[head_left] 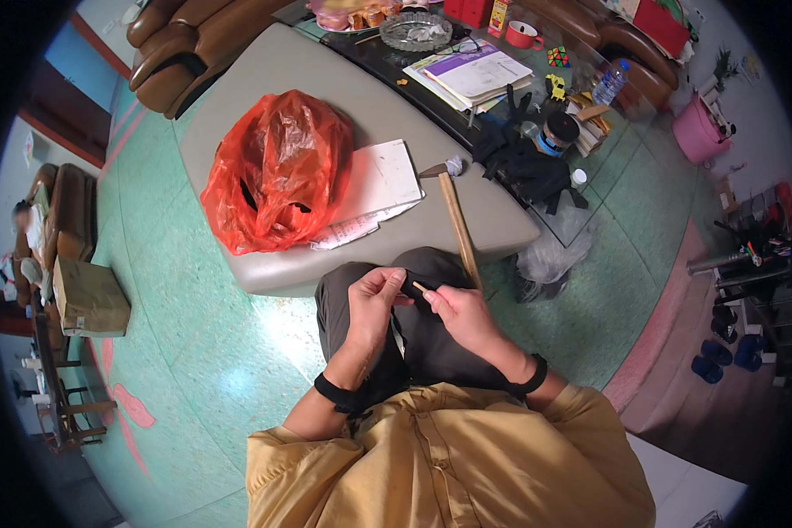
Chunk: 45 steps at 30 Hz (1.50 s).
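Note:
Both my hands are close together above my lap, over my dark trousers. My right hand (pixel 463 317) is closed on a small, thin light-brown stick (pixel 420 287), whose end sticks out toward the left. My left hand (pixel 377 304) is pinched, thumb against fingers; whatever lies between them is too small to name. Just past my knees, a hammer with a long wooden handle (pixel 457 224) leans against the grey padded bench (pixel 264 280), its dark head on top beside a crumpled scrap (pixel 454 165). White sheets (pixel 383 180) lie partly under a red plastic bag (pixel 282 167).
A dark glass-topped table beyond the bench carries a glass ashtray (pixel 416 32), papers (pixel 471 70), a red mug (pixel 524 35), a puzzle cube (pixel 558 57), a bottle (pixel 611 84) and black cloth (pixel 524 163). A cardboard box (pixel 90 297) stands left; a pink bin (pixel 700 130) right.

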Tool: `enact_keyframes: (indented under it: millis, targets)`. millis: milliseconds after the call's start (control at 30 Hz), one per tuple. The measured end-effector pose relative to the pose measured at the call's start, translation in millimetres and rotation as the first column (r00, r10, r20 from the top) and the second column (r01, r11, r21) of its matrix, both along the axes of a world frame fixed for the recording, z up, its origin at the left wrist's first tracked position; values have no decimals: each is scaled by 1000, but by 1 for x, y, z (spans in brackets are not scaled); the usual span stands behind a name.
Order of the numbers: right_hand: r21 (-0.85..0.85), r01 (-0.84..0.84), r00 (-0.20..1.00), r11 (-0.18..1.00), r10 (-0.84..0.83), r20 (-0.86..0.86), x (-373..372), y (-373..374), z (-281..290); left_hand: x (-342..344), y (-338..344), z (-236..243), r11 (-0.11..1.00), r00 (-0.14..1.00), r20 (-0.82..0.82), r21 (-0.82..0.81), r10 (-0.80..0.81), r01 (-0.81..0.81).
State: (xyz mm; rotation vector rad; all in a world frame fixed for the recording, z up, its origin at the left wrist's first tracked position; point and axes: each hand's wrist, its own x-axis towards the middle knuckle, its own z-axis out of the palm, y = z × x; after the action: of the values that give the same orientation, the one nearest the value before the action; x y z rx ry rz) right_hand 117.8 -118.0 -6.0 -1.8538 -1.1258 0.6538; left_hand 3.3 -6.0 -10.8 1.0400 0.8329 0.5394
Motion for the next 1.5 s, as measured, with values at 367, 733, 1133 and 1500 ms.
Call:
enact_keyframes:
  millis: [367,733,1133,1500]
  targets:
    - [201,-54,943,978,-16,332,-7,8,-10,6,0,-1,991,998,-7,118,-61,62]
    - [-77,-9,764,997,-43,-643,9,2,4,4,-10,2,926,989,-117,354,-93,129]
    - [180,88,979,980,-51,-197,0,6,-4,8,-19,3,817,965,-255,542,-63,197]
    - [124,-59,992,990,44,115,15,5,-3,-1,9,-2,931,924,-319,223,-212,290]
